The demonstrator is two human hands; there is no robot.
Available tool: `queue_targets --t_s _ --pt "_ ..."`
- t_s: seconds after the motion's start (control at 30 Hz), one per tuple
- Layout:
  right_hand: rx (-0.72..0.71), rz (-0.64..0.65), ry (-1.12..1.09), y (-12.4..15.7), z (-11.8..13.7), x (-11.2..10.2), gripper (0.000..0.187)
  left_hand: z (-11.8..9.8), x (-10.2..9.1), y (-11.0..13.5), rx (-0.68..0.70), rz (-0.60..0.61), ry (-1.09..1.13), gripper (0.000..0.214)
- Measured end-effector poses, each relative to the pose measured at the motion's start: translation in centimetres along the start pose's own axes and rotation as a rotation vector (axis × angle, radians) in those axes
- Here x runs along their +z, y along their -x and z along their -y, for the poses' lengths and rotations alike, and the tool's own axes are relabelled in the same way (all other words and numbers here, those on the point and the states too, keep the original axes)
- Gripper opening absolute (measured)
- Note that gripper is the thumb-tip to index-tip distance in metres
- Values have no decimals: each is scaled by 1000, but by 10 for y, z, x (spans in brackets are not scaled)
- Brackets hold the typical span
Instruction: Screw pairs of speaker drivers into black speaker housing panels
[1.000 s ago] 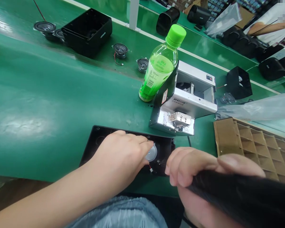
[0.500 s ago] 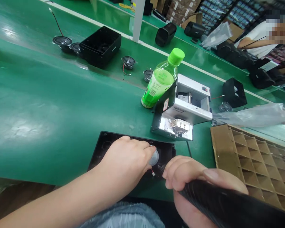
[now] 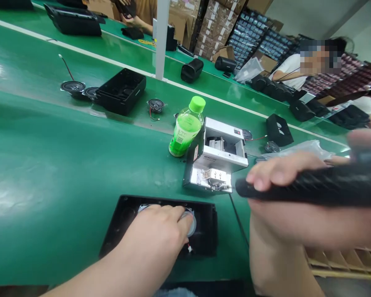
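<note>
My left hand [image 3: 160, 233] reaches into a black speaker housing [image 3: 204, 243] lying on the bench. Its fingers are curled onto a round speaker driver [image 3: 191, 226] inside; the fingertips are partly hidden. A short red lead with a white plug [image 3: 189, 248] shows beside them. My right hand [image 3: 284, 194], blurred, is wrapped round a black electric screwdriver [image 3: 303, 187], held nearly level. The screwdriver's front end is at the outlet of a white and black screw feeder [image 3: 225, 159]; whether they touch I cannot tell.
Behind the feeder's left side stands a green-capped bottle [image 3: 185, 128]. Farther back are loose speakers [image 3: 156, 105], another black housing [image 3: 123, 90] and a white post [image 3: 161, 41]. A cardboard divider tray [image 3: 343, 260] is at lower right. Co-workers [image 3: 292, 68] sit across the bench.
My right hand has raised the screwdriver from beside the housing to the front of the screw feeder. My left hand stays on the speaker driver. The view has tilted up.
</note>
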State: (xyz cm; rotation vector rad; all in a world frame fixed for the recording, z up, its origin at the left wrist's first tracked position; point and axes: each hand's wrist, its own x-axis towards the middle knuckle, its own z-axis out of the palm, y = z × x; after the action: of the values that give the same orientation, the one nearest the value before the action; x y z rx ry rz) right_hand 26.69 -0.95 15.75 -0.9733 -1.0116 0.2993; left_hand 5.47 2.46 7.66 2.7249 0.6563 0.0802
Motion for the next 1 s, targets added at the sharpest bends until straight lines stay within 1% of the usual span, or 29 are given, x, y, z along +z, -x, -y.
queue_targets --t_s 0.03,0.1,0.2,0.27,0.37,0.43,0.5,0.57,0.7,0.77,0.9,1.0 --pt "-53 -54 7 -10 -7 4 49 -2 3 3 15 -31 2 22" --pt "-67 -55 11 -21 -23 12 48 -3 8 13 53 -127 3 24" --pt "11 -9 -8 -21 -40 17 50 -2 15 30 96 -256 -1 25" --pt "37 -3 4 -18 -44 15 54 1 18 38 132 -309 -16 21" --pt "3 8 48 -17 -42 12 63 3 21 42 201 -361 -68 23" --pt "3 18 62 -19 -37 14 65 3 23 40 209 -372 -104 27" --pt "26 -7 80 -20 -32 18 63 2 23 38 198 -395 -123 28" --pt "43 -27 99 -20 -29 19 59 0 20 37 188 -373 -128 27" --pt "-14 1 52 -17 -35 15 59 0 13 36 211 -326 -124 27" --pt "-34 14 24 -15 -39 11 61 2 13 34 212 -339 -124 31" --pt "30 26 31 -12 -39 9 58 4 15 34 198 -362 -106 33" --pt "25 13 36 -11 -35 9 58 3 14 37 201 -347 -101 31"
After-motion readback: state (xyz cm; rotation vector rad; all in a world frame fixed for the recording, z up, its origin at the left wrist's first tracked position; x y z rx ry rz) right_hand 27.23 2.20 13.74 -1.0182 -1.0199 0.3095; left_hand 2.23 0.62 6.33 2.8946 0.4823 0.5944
